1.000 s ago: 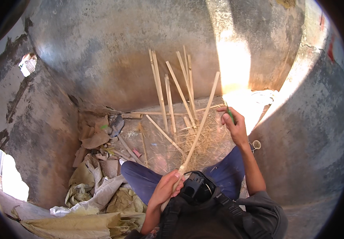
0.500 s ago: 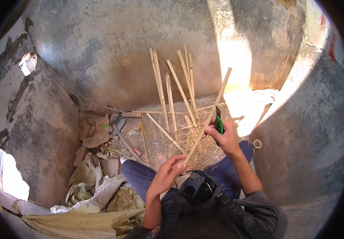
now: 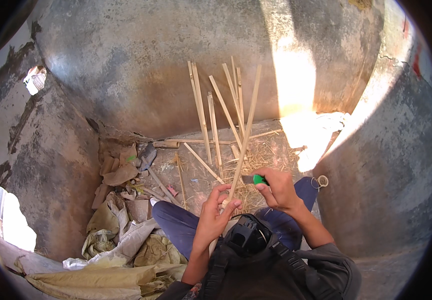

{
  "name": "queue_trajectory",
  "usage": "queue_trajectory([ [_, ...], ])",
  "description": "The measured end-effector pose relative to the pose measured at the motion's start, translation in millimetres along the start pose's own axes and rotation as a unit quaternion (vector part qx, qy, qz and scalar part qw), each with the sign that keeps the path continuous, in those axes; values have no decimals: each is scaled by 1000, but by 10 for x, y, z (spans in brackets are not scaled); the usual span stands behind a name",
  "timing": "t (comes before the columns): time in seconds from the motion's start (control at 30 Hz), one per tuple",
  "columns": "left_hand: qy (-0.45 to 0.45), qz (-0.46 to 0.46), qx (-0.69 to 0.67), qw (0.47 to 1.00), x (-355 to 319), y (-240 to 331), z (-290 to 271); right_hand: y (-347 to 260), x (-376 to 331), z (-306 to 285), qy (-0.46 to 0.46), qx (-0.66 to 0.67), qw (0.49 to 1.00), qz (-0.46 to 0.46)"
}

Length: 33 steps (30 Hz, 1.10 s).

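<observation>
My left hand [image 3: 210, 214] is closed round the lower end of a long pale wooden stick [image 3: 249, 122], perhaps bamboo, which slants up and away from me. In my right hand [image 3: 280, 191] is a green utility knife [image 3: 260, 179], its dark blade pointing left. The blade's tip lies at or very near the stick's right side, a little above my left hand; whether it touches I cannot tell. Beneath the knife, thin shavings [image 3: 263, 155] cover the floor between my legs.
Several similar sticks [image 3: 215, 127] lean against the far wall [image 3: 166, 95]. To the left lie rubble [image 3: 121, 172] and crumpled sacks [image 3: 126, 240]. A small roll or ring [image 3: 322, 181] sits by my right knee. Sunlight falls on the far right corner.
My right hand has let go of the stick and moved down with the knife, now pointing left. The stick has swung leftward and stands steeper, held by my left hand alone.
</observation>
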<state>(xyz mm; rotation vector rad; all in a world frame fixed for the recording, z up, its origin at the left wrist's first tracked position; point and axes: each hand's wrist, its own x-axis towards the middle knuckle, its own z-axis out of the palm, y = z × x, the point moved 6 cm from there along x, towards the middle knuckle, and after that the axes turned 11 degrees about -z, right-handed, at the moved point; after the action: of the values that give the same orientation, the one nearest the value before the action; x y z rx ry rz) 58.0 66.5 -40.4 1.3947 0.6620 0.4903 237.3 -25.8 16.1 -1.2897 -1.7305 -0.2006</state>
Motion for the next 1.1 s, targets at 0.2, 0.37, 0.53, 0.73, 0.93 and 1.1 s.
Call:
queue_trajectory([
  [0.2,14,44,10,999,-37,141,83,-173,-41,179,-43,-66,992,-94],
  [0.37,46,79,92,992,-65,122,95,-164,0,128,-50,-102,989,-99],
  [0.53,24,32,91,995,-137,146,122,123,49,-60,32,-124,990,-55],
  [0.73,-36,-32,80,996,-360,-72,121,771,223,-935,178,-143,968,105],
  [0.93,13,3,43,999,-194,-61,70,332,-62,-332,36,-89,995,-23],
  [1.1,54,3,58,997,-144,10,53,-74,-96,119,-41,-90,992,-76],
])
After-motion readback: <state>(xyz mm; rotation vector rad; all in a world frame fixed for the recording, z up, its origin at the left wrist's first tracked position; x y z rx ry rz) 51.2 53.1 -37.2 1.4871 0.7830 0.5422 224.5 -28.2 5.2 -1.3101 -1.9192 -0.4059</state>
